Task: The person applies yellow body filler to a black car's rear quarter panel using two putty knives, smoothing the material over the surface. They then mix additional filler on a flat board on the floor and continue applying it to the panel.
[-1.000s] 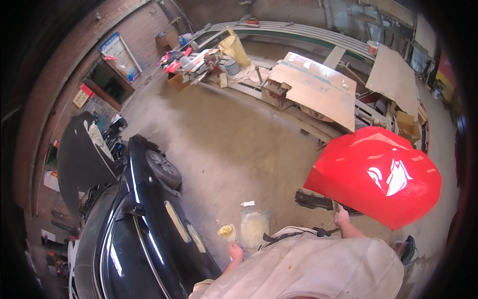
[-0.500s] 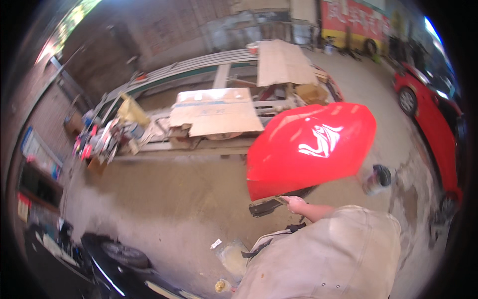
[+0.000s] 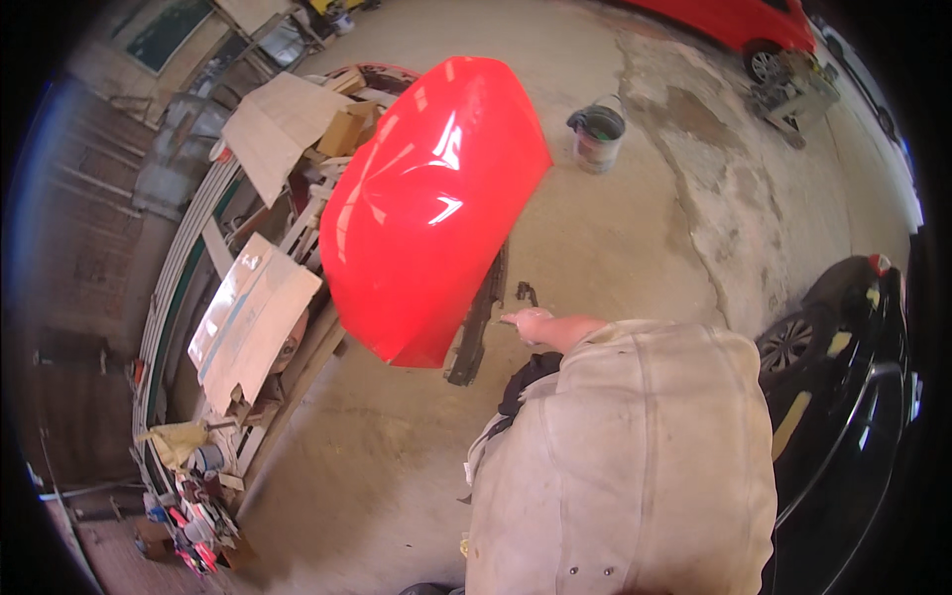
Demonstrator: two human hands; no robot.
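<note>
My right hand point(image 3: 531, 324) reaches out to the left from a beige sleeve. Its fingers are drawn together, and I cannot make out what, if anything, sits between them. A glossy red car hood point(image 3: 426, 218) stands just beyond and left of it, apart from the hand. Beneath the hood's near edge lies a long dark trim strip point(image 3: 474, 332) on the floor, its length partly hidden by the hood. A small dark part point(image 3: 526, 293) is close beside my hand. My left hand is out of sight; the beige garment point(image 3: 625, 456) fills the lower middle.
A bucket point(image 3: 597, 139) stands past the hood. Left of it, a low frame point(image 3: 203, 223) bears cardboard sheets point(image 3: 253, 317) and clutter. A black car point(image 3: 843, 397) is close on the right, a red car point(image 3: 739, 25) at the far right. Cracked patches mark the concrete floor point(image 3: 635, 258).
My view has turned to the right, so the hood and frame now sit further left and the black car shows on the right. My right hand stays near the hood's lower edge.
</note>
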